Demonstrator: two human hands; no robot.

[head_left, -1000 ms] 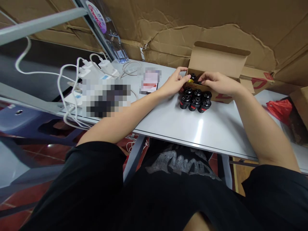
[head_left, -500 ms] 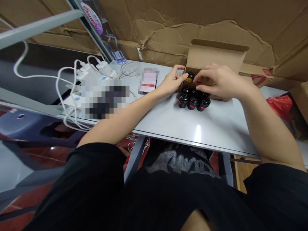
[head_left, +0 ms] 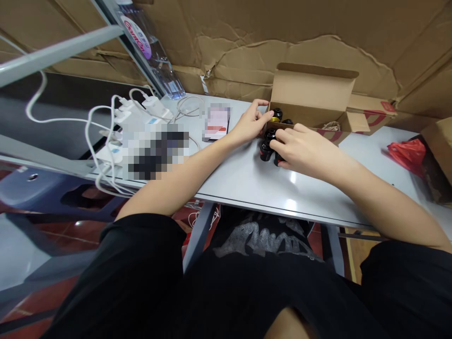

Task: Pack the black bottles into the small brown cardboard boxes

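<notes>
An open brown cardboard box stands on the white table with its lid raised. At its left front corner, my left hand grips the wall, thumb at the inner edge and fingers outside. Inside the box, near that thumb, is a small black round-topped piece with a yellow ring. Several similar small black pieces with red marks stand in front of the box. My right hand is over them, fingers curled down around one; the palm hides most of the group.
Left of the box lie a phone and a power strip with white chargers and cables. A water bottle stands behind them by a metal frame. To the right are a red plastic bag and another carton.
My right hand has come out of the box and moved down to the small black pieces in front. The left hand stays at the box corner.
</notes>
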